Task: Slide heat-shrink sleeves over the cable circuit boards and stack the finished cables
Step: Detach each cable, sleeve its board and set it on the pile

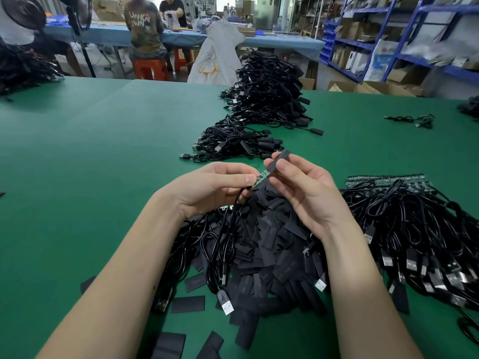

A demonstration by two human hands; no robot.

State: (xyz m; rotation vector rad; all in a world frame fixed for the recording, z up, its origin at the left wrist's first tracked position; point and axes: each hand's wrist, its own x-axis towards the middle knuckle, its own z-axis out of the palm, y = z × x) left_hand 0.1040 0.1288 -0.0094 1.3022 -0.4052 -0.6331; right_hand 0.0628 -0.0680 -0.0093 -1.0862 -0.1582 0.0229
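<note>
My left hand [215,187] pinches a black cable just behind its small green circuit board [262,176]. The cable [225,244] hangs down in a loop to a USB plug [226,304]. My right hand [303,190] pinches a flat black heat-shrink sleeve [277,161], whose lower end sits over the tip of the board. Under both hands lies a heap of loose black sleeves [269,244]. Finished sleeved cables are stacked in a long pile [261,110] further back on the green table [103,141].
A pile of unsleeved cables with bare green boards [404,218] lies to the right. A single cable [412,120] rests at the far right. Another cable pile [23,66] sits at the far left. People work at a blue bench [108,32] behind; shelving [404,35] stands at right.
</note>
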